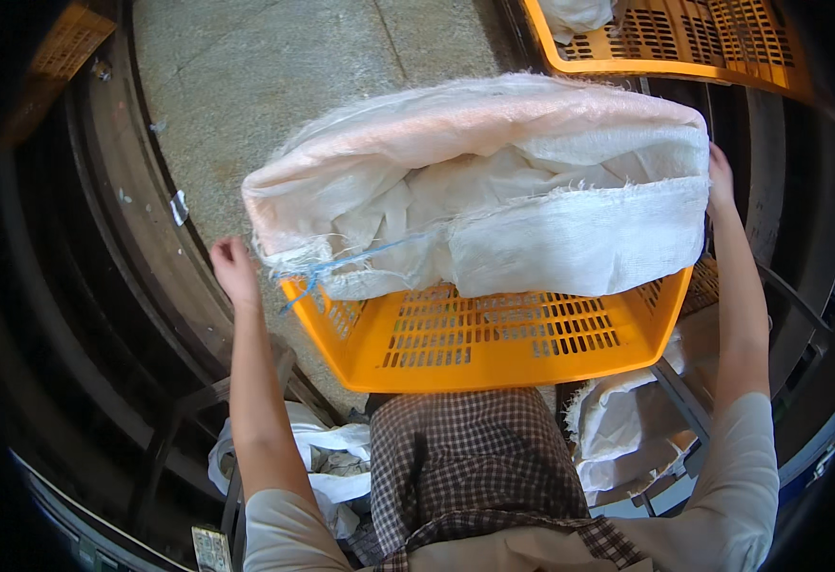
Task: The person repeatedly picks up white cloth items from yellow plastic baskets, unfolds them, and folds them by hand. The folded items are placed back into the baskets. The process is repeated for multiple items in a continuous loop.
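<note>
A white woven sack [570, 238], pinkish along its far side, spreads with its mouth open over a yellow slotted plastic crate [498, 372] in front of me. Its edges are frayed, and a blue string [360, 255] trails from the near left corner. Just outside that corner is my left hand [234, 272], its fingers curled closed; whatever they may hold is too small to make out. At the sack's right end, my right hand [720, 181] grips the edge, some of its fingers hidden behind the cloth.
Another yellow crate [646, 67] with white material inside stands at the far right. White sacks lie low at my right [627, 429] and a white bag [341, 448] at my left. Dark metal rails [112, 191] run along the left, beside a grey concrete floor [265, 67].
</note>
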{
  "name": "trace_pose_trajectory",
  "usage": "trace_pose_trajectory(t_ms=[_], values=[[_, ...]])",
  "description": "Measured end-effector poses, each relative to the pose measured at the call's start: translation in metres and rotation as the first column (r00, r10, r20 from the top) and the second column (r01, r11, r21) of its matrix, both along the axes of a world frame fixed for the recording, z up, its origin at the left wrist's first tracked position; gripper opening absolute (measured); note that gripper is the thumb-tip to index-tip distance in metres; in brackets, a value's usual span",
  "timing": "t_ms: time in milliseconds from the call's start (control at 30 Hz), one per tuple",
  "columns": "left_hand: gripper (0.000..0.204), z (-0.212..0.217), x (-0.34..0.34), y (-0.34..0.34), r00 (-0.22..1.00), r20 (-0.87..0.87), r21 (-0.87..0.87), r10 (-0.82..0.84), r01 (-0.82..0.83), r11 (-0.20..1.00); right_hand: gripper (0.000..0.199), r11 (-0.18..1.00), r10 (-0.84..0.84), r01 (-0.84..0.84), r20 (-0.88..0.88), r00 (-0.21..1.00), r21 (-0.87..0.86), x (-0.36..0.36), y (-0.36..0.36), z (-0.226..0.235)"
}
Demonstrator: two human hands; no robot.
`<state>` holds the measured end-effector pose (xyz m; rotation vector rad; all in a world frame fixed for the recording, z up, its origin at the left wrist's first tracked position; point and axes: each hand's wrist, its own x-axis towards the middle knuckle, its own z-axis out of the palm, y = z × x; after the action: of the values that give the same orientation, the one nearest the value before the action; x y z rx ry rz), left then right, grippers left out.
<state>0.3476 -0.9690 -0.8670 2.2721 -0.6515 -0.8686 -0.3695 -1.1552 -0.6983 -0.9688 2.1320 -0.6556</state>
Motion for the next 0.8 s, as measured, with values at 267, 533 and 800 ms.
trace_pose_trajectory(t_ms=[267,533,800], values=[[0.08,0.052,-0.069,0.079,0.681,0.383,0.181,-0.625,0.608,0.773,0.044,0.179,0.801,-0.916,-0.594,-0.076,0.359,0.161,0.06,0.063],[0.028,-0.016,-0.046,0.113,0.89,-0.45,-0.13,-0.068,0.01,0.991,0.017,0.144,0.977,-0.972,-0.181,0.111,0.185,0.185,0.135,0.063],[0.036,0.025,-0.038,0.074,0.864,-0.421,-0.003,-0.275,0.302,0.953,0.008,0.512,0.78,-0.858,-0.398,0.483,-0.037,0.169,0.178,0.143]])
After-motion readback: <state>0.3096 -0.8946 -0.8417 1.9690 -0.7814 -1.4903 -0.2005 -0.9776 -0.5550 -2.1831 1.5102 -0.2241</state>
